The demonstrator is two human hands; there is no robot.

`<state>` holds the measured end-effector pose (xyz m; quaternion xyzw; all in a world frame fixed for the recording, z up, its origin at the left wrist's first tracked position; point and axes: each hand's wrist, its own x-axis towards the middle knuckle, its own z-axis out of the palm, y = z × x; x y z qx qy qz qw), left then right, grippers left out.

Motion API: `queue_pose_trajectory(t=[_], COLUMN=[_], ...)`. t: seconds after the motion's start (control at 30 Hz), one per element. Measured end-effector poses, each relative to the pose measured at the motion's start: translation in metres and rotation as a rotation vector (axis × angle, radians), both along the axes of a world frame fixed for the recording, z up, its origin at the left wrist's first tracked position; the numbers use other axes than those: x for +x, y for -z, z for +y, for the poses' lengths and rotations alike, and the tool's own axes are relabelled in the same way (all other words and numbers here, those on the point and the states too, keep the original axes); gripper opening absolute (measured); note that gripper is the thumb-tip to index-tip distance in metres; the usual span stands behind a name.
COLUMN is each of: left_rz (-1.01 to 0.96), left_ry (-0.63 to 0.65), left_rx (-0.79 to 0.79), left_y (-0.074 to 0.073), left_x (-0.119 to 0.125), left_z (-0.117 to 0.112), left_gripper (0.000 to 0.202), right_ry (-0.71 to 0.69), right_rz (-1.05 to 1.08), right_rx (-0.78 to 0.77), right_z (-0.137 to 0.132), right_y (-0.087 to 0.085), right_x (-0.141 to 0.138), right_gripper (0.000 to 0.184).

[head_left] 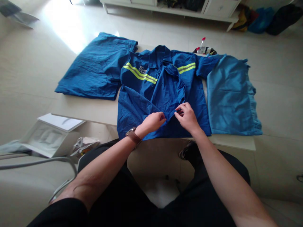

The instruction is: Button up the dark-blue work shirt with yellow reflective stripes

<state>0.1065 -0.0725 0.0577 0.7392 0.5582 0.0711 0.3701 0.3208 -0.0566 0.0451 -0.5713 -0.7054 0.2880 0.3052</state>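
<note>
shirt of dark blue cloth (pixel 163 94), collared and crossed by yellow-and-grey bands (pixel 139 74): where is it laid?

on the pale, flat-topped table (pixel 90 108), between two other garments, with its collar turned to the far side and its front rumpled toward the middle.

and how are the hands held?

over its lower front, just apart. a small bit of the shirt's front edge is pinched by the right hand (pixel 186 116), thumb and forefinger drawn close together. on the left hand (pixel 155 122) the fingers are curled, tips close; whether any cloth is gripped cannot be told.

is anything worn there?

a watch with a brown strap (pixel 134 135), on the left wrist.

what is set alongside?

to the left, a folded blue cloth garment (pixel 92 69); to the right, a light blue garment with a gathered edge (pixel 232 97). each is met by a sleeve.

and farther out?

a clear bottle with a red cap (pixel 202 47) is seen past the far edge, an open white box (pixel 47 138) at near left, and a white cabinet on legs (pixel 221 8) beyond.
</note>
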Motion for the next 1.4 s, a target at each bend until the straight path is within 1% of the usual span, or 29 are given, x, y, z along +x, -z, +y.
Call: queue_pose_trajectory(t=[0.1, 0.17, 0.27, 0.37, 0.47, 0.53, 0.63, 0.7, 0.77, 0.83, 0.9, 0.97, 1.0, 1.03, 1.13, 1.2, 1.27, 1.3, 1.33, 1.4], left_rz=[-0.162, -0.228, -0.304, -0.420, -0.546, -0.615, -0.644, -0.637, -0.649, -0.661, -0.643, -0.583, -0.540, -0.490, -0.327, -0.201, -0.044, 0.036, 0.108, 0.210], left_ry=[-0.053, -0.090, -0.149, -0.192, -0.269, -0.337, -0.434, -0.485, -0.501, -0.488, -0.427, -0.324, -0.262, -0.199, -0.043, -0.022, -0.057, -0.067, -0.063, -0.018], left_rx=[-0.065, -0.088, -0.116, -0.231, -0.417, -0.494, -0.518, -0.536, -0.571, -0.580, -0.545, -0.491, -0.461, -0.432, -0.306, -0.124, 0.119, 0.215, 0.274, 0.281], left_y=[0.013, 0.022, 0.033, 0.038, 0.036, 0.032, 0.025, 0.022, 0.020, 0.021, 0.023, 0.026, 0.026, 0.025, 0.020, 0.016, 0.014, 0.014, 0.014, 0.014], left_x=[0.013, 0.020, 0.024, 0.024, 0.022, 0.021, 0.021, 0.024, 0.027, 0.031, 0.034, 0.037, 0.037, 0.037, 0.030, 0.021, 0.011, 0.006, 0.001, -0.006], left_z=[0.001, 0.002, 0.005, 0.008, 0.009, 0.010, 0.012, 0.013, 0.013, 0.012, 0.010, 0.007, 0.006, 0.005, 0.006, 0.009, 0.013, 0.014, 0.015, 0.016], left_gripper=[0.024, 0.024, 0.023, 0.023, 0.021, 0.018, 0.008, 0.008, 0.010, 0.010, 0.008, 0.006, 0.006, 0.007, 0.011, 0.017, 0.028, 0.034, 0.039, 0.038], right_ry=[-0.022, -0.040, -0.045, -0.019, 0.001, -0.002, 0.008, 0.042, 0.080, 0.119, 0.155, 0.189, 0.198, 0.197, 0.149, 0.123, 0.121, 0.124, 0.127, 0.134], right_rz=[-0.017, -0.025, -0.058, -0.085, -0.033, 0.007, -0.004, -0.052, -0.113, -0.172, -0.221, -0.291, -0.342, -0.402, -0.557, -0.590, -0.577, -0.563, -0.548, -0.520], right_rx=[-0.006, -0.021, -0.036, -0.028, -0.005, 0.015, 0.024, 0.007, -0.016, -0.043, -0.092, -0.158, -0.189, -0.214, -0.243, -0.234, -0.217, -0.210, -0.207, -0.212], right_z=[-0.001, -0.001, -0.001, -0.002, -0.002, -0.002, -0.003, -0.003, -0.004, -0.005, -0.006, -0.007, -0.008, -0.009, -0.011, -0.011, -0.011, -0.011, -0.011, -0.011], right_y=[-0.001, -0.002, -0.002, -0.001, -0.003, -0.006, -0.011, -0.013, -0.014, -0.014, -0.013, -0.010, -0.009, -0.007, -0.004, -0.002, -0.001, -0.001, -0.001, -0.002], right_x=[-0.002, -0.003, -0.003, -0.001, 0.001, 0.001, 0.001, 0.001, 0.001, 0.000, -0.001, -0.002, -0.003, -0.004, -0.006, -0.006, -0.007, -0.007, -0.007, -0.007], right_gripper=[0.004, 0.006, 0.009, 0.007, 0.008, 0.009, 0.008, 0.006, 0.008, 0.016, 0.027, 0.036, 0.037, 0.035, 0.017, 0.013, 0.014, 0.014, 0.014, 0.014])
